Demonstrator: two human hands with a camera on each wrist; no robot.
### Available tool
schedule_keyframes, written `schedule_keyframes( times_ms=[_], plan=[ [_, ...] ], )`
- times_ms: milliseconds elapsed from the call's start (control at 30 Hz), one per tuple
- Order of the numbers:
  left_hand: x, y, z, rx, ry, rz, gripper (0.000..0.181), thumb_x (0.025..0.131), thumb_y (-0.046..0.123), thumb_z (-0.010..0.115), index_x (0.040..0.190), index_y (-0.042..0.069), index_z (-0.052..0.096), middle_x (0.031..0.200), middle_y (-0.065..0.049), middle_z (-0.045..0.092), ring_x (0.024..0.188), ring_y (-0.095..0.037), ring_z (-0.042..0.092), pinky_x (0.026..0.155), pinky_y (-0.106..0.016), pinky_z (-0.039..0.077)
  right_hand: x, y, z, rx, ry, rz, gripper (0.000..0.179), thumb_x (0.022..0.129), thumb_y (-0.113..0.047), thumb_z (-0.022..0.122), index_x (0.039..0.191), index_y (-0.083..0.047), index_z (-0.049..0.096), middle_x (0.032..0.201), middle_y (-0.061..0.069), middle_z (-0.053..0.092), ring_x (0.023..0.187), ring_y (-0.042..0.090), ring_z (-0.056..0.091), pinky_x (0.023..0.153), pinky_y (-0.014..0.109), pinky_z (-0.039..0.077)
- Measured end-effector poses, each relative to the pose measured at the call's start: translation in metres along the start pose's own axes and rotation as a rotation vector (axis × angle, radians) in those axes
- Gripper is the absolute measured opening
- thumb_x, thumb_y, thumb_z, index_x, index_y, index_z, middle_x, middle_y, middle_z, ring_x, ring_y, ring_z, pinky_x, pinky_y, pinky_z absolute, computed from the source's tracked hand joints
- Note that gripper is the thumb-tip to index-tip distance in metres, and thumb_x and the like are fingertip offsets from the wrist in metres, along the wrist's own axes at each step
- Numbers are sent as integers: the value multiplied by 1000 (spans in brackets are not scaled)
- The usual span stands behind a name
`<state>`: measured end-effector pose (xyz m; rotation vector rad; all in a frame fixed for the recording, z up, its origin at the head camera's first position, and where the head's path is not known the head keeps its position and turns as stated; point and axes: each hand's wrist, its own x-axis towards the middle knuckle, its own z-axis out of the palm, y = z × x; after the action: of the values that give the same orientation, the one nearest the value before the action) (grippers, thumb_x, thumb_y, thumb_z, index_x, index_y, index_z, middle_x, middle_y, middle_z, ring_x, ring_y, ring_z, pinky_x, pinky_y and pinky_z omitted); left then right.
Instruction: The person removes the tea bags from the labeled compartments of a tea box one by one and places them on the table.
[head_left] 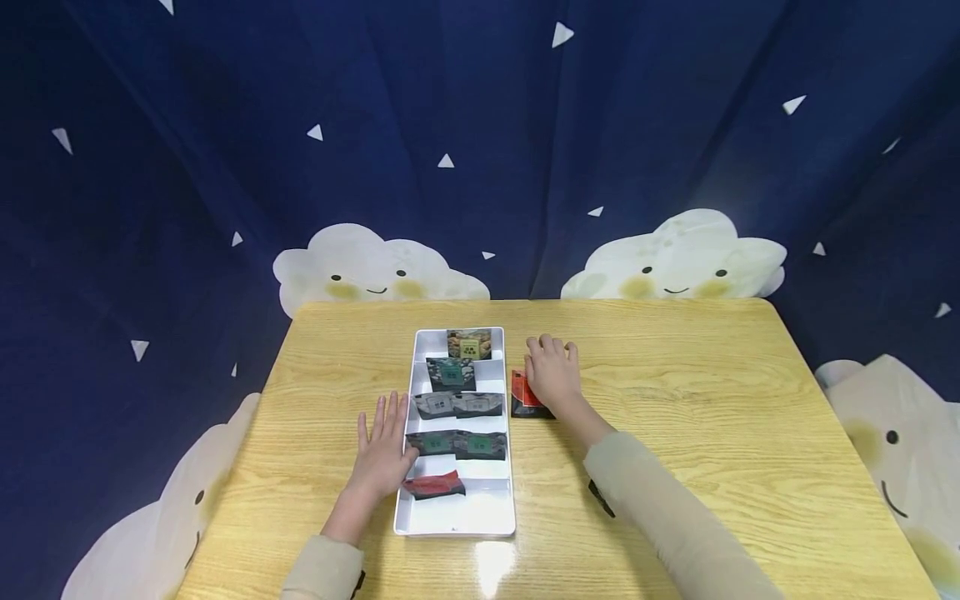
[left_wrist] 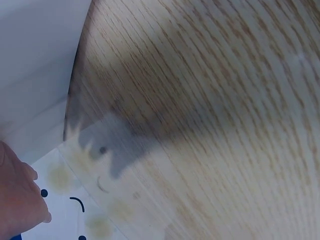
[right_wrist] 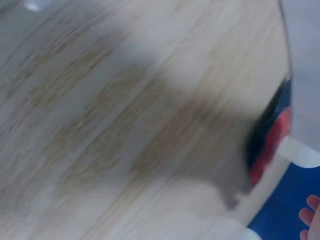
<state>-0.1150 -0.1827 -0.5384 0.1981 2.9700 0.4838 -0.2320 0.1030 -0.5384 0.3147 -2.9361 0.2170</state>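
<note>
A white divided tray [head_left: 482, 512] lies lengthwise on the table. My left hand [head_left: 381, 457] lies at its left side with fingers spread and straight, the thumb near a dark green packet [head_left: 480, 445]. In the left wrist view a few fingertips of that left hand [left_wrist: 22, 197] show at the edge. To the right of the tray lies a red and black packet [head_left: 522, 393], partly covered by my right hand [head_left: 553, 373]. The right fingers are loosely bent above it. In the right wrist view the packet [right_wrist: 270, 145] lies on the table, apart from the visible fingertips [right_wrist: 306, 216].
Tray compartments hold a yellow-labelled packet [head_left: 470, 345], a teal-labelled packet [head_left: 451, 374], grey packets [head_left: 478, 405] and a red packet [head_left: 435, 485]. The wooden table [head_left: 712, 417] extends widely right. A dark blue curtain [head_left: 480, 108] with clouds stands behind its far edge.
</note>
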Motion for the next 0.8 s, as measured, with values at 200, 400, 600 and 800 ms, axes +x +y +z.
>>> schedule_keyframes(
  times_ms=[200, 400, 600, 800],
  plan=[
    [0, 0, -2, -2, -1, 6, 82, 83, 30, 50, 148, 7, 5, 153, -15, 5, 139, -33, -3, 107, -53, -12, -8, -18, -19, 37, 137, -65, 30, 93, -30, 46, 117, -12, 52, 111, 9, 53, 100, 28, 50, 86, 45, 39],
    [-1, 1, -1, -3, 7, 7, 81, 82, 29, 51, 147, 5, 8, 153, -16, 6, 139, -34, -2, 107, -55, -10, -23, -40, -40, 96, 230, -176, 31, 92, -29, 47, 117, -11, 53, 110, 8, 53, 100, 26, 51, 86, 42, 40],
    [-1, 0, -1, -15, 17, 13, 81, 82, 28, 51, 147, 5, 9, 153, -16, 6, 139, -34, -1, 107, -53, -12, -43, -63, -56, 158, 270, -320, 30, 91, -28, 49, 114, -10, 55, 109, 8, 55, 100, 25, 52, 87, 42, 41],
    [-1, 0, -2, -12, 6, 15, 81, 83, 28, 51, 147, 5, 8, 153, -15, 4, 139, -33, -2, 107, -54, -11, -64, -83, -61, 168, 260, -469, 29, 90, -31, 50, 112, -13, 57, 106, 5, 56, 100, 21, 52, 87, 39, 40]
  ],
)
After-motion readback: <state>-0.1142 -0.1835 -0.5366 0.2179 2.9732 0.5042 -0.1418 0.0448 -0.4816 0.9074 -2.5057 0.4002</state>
